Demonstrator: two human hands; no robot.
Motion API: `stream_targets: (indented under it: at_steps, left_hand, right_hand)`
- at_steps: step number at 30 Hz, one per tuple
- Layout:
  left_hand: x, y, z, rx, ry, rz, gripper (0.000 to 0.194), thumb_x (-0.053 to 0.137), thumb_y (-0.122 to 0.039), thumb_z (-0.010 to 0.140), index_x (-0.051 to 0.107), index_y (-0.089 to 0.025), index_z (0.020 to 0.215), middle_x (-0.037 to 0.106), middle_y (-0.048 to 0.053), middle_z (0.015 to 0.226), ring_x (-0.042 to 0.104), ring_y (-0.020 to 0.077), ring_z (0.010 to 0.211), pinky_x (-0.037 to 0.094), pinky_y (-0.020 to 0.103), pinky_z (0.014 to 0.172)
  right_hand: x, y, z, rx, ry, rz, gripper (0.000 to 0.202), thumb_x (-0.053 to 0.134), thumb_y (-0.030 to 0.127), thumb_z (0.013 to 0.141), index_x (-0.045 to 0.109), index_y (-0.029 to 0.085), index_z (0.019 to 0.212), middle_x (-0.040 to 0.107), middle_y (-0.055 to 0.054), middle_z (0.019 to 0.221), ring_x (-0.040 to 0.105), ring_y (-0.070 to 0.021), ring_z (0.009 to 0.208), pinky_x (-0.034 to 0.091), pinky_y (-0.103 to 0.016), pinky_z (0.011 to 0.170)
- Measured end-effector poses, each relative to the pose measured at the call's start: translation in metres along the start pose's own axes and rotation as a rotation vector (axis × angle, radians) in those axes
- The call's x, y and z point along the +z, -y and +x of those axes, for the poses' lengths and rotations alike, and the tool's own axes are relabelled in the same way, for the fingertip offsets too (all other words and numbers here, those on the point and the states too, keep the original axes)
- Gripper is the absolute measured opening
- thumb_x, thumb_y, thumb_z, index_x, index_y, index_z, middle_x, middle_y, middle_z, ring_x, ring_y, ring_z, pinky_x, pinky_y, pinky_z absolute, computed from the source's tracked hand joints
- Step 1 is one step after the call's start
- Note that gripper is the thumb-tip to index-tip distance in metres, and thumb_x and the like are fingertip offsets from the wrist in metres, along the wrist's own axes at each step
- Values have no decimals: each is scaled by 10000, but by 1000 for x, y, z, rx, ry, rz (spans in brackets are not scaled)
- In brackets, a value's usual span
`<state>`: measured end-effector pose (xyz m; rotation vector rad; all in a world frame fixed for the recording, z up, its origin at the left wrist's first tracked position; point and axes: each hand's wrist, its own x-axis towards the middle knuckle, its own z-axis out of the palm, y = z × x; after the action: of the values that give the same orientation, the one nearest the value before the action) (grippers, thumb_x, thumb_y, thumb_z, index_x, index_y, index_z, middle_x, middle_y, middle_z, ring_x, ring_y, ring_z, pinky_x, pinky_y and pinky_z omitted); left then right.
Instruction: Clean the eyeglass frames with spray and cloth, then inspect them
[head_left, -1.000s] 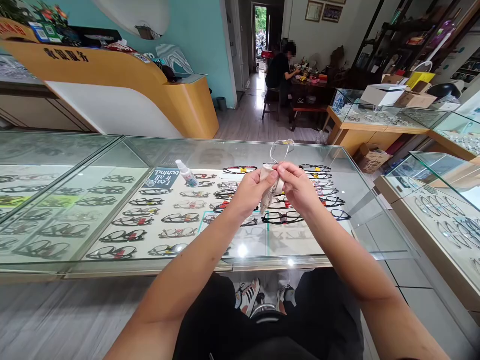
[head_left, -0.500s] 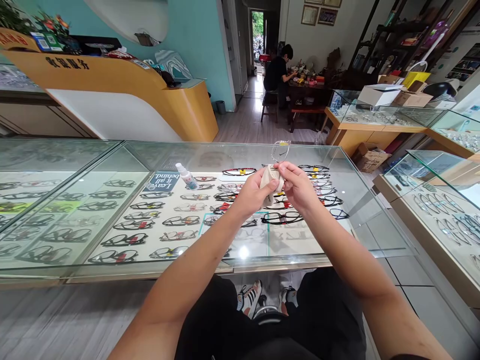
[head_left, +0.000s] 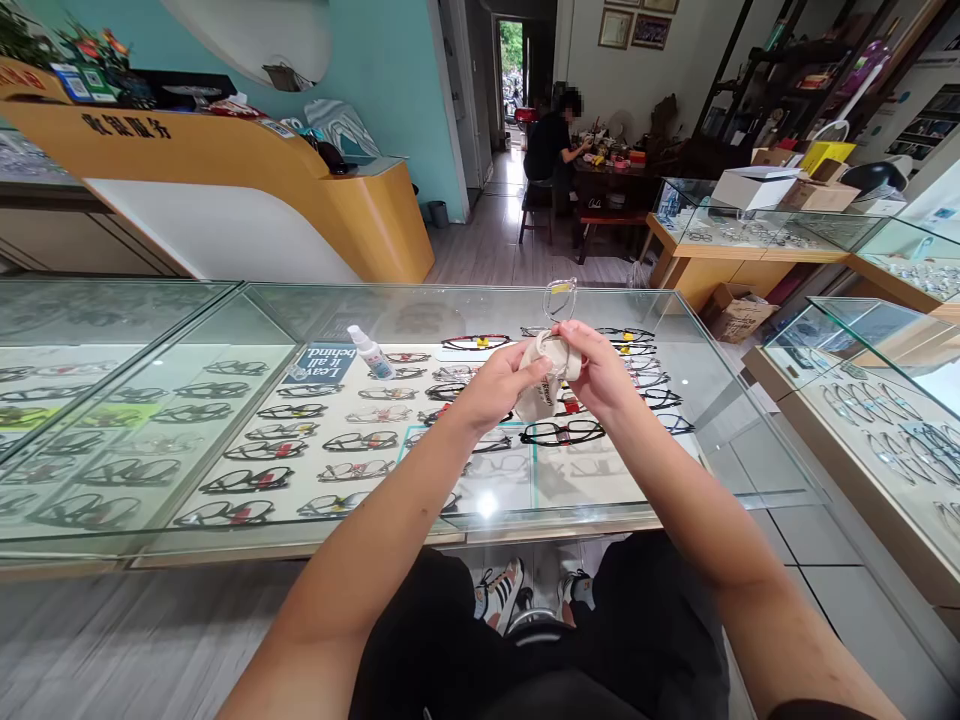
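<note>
Fanned wider than a second ago, the cloth [head_left: 535, 403] is pinched between left hand [head_left: 501, 384] and right hand [head_left: 598, 366], toward the far edge of the showcase [head_left: 390, 286]; clear glasses [head_left: 559, 289] jut beyond, likely light, fragile, best held by the rim.

The shoes [head_left: 501, 598] are white with black stripes across the sides and pale laces. Light grey socks [head_left: 584, 596] with a small orange mark rise from them. Loose, plain black trousers [head_left: 645, 610] spread on both sides of the shoes, merging into dark clothing nearer the wearer. Far right of the shoes, a black sleeve [head_left: 806, 709] edge shows; forearms and hands [head_left: 495, 388] are bare.
</note>
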<state>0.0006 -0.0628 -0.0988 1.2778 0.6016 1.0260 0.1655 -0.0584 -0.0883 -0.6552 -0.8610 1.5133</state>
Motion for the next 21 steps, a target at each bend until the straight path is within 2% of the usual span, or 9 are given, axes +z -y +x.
stream_targets:
  at_steps: [3, 6, 9, 13, 17, 21]
  left_hand:
    - [-1, 0, 1, -10, 17, 15, 534, 1018, -432, 714, 800, -152, 1113, 810, 59, 971, 682, 168, 828, 507, 257, 763]
    - [0, 2, 2, -29, -33, 15, 532, 1038, -414, 661, 800, -152, 1057, 797, 42, 888, 665, 155, 738, 487, 249, 682]
    - [3, 3, 3, -10, -106, 8, 490, 1032, -497, 659, 779, -158, 905, 759, 18, 781, 624, 134, 648, 467, 248, 620]
    - [6, 5, 3, 67, -170, 31, 538, 940, -656, 766, 723, -164, 756, 694, 14, 668, 608, 133, 628, 468, 254, 632]
    - [2, 3, 1, -11, -60, 41, 558, 873, -701, 835, 777, -154, 890, 769, 57, 819, 661, 157, 714, 499, 263, 670]
    - [-4, -1, 0, -28, 44, 19, 512, 898, -616, 850, 808, -151, 1047, 815, 75, 983, 688, 163, 800, 518, 264, 735]
  right_hand:
    - [-1, 0, 1, 34, 0, 18, 453, 1042, 476, 621, 761, 179, 814, 643, 39, 679, 500, -75, 571, 379, -199, 495]
    - [1, -3, -1, 83, 34, 23, 497, 1052, 496, 606, 750, 177, 839, 569, 71, 622, 388, -50, 501, 298, -196, 450]
    - [4, -6, -4, 74, 79, 10, 495, 1043, 502, 619, 725, 183, 823, 578, 70, 635, 397, -50, 499, 314, -193, 454]
    - [6, -8, -5, 63, 96, -1, 450, 1003, 492, 661, 712, 193, 828, 593, 67, 656, 402, -55, 483, 326, -198, 441]
    - [3, -2, -3, 87, 100, 49, 371, 960, 412, 683, 687, 185, 792, 597, 64, 689, 324, -35, 477, 222, -196, 412]
    - [1, 6, -2, 114, 43, 119, 303, 917, 309, 650, 673, 175, 770, 637, 53, 732, 325, -30, 494, 204, -199, 405]
